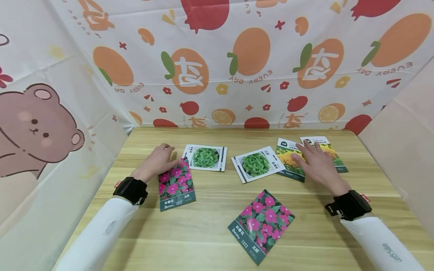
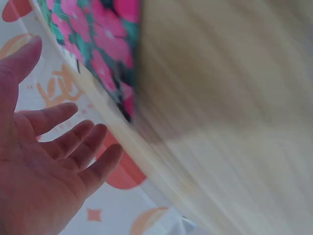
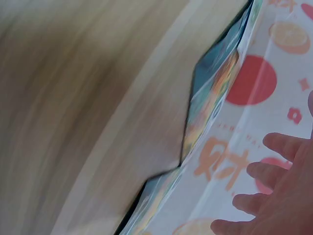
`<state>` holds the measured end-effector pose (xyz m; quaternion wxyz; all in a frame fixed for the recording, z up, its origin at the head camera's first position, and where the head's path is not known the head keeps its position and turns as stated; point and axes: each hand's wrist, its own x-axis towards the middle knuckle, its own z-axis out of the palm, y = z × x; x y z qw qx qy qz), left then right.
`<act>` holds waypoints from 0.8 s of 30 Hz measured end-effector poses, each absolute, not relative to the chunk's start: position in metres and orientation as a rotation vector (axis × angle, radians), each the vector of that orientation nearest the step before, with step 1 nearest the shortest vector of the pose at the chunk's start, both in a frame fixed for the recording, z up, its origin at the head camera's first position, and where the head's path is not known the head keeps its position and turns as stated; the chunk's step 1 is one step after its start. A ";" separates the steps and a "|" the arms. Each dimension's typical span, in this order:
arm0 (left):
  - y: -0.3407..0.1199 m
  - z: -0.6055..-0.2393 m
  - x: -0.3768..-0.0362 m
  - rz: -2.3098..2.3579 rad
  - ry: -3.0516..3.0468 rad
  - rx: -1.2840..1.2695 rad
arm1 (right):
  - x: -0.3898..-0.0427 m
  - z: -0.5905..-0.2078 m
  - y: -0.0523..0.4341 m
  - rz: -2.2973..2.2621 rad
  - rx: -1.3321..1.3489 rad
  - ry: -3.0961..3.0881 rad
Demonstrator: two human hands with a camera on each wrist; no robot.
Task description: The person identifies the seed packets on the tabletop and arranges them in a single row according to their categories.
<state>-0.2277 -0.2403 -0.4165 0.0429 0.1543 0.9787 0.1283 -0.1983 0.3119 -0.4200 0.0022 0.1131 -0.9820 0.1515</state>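
Head view: wooden table (image 1: 217, 233) carries six seed packets. Left hand (image 1: 157, 161) lies at 9 o'clock of the spread, fingers relaxed and spread, fingertips at the top edge of a pink-flower packet (image 1: 176, 184); nothing gripped. Right hand (image 1: 317, 163) lies at 3 o'clock, fingers straight, resting flat across two orange-flower packets: the nearer one (image 1: 288, 160) and the far one (image 1: 330, 150), which overlap under the palm; no pinch visible. Between the hands, toward 12 o'clock, sit two green-leaf packets, one (image 1: 205, 157) just beside the left hand, the other (image 1: 257, 164) touching the nearer orange-flower packet. A second pink-flower packet (image 1: 261, 225) lies alone at 6 o'clock, tilted, well apart from both hands. Both wrist views are motion-blurred; each shows an open palm with fingers extended.
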 end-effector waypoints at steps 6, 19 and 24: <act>-0.254 -0.418 -0.215 0.398 2.956 0.429 | -0.195 -0.417 0.288 0.509 0.441 -3.055; -0.254 -0.421 -0.218 0.538 2.931 0.415 | -0.196 -0.421 0.253 0.487 0.552 -2.992; -0.254 -0.421 -0.221 0.847 2.774 0.325 | -0.196 -0.424 0.236 0.552 0.571 -3.006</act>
